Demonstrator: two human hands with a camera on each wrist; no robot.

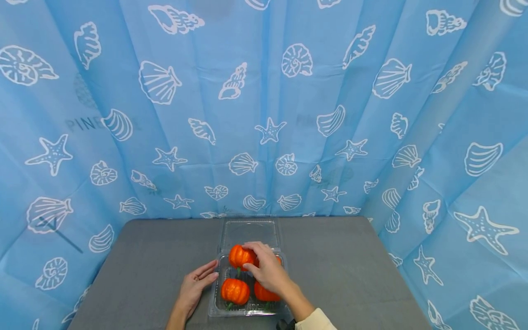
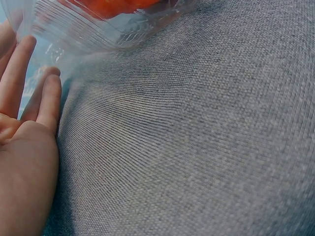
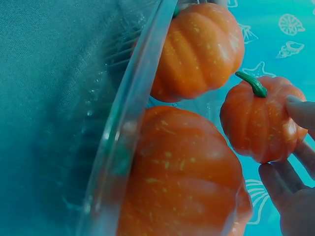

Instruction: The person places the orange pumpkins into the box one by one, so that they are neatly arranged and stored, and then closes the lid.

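A clear plastic clamshell box with its lid thrown back holds small orange toy pumpkins with green stems. My right hand grips one pumpkin at the back left, thumb and fingers on its side; the right wrist view shows this pumpkin stem up. Two more sit at the front, a left pumpkin and a right pumpkin. Another pumpkin at the back right is mostly hidden by my right hand. My left hand, fingers extended, rests at the box's left side.
A grey cloth-covered table lies under the box and extends to both sides. Behind and at the sides hangs a blue curtain with white shells and starfish. A dark object shows by the right sleeve.
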